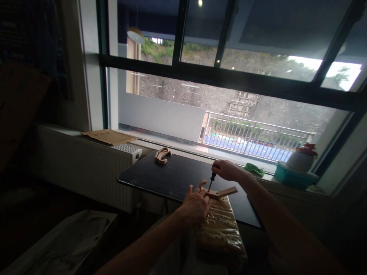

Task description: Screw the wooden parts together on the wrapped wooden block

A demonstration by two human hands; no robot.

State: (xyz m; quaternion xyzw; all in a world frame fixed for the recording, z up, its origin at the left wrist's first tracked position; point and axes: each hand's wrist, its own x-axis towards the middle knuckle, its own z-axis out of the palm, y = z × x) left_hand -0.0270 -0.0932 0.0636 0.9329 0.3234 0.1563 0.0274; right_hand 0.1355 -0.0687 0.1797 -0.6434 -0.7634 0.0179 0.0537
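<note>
My right hand (pixel 224 169) is closed around the dark handle of a screwdriver (pixel 211 180), held almost upright. Its shaft points down onto a light wooden hook-shaped piece (pixel 213 194) with one curled end and one straight arm. Spread over the near left part of that wood, my left hand (pixel 195 204) presses it down, though its fingertips are partly hidden. Beneath the wood lies a long block wrapped in clear plastic (pixel 222 225), reaching from the table toward me.
On the black table (pixel 143 177), several curved wooden pieces (pixel 162 155) lie together at the far left. A radiator (pixel 86 164) with a brown paper envelope (pixel 109 136) stands left. Along the windowsill are a green cloth (pixel 254 169), a teal box (pixel 294 176) and a pot (pixel 301 158).
</note>
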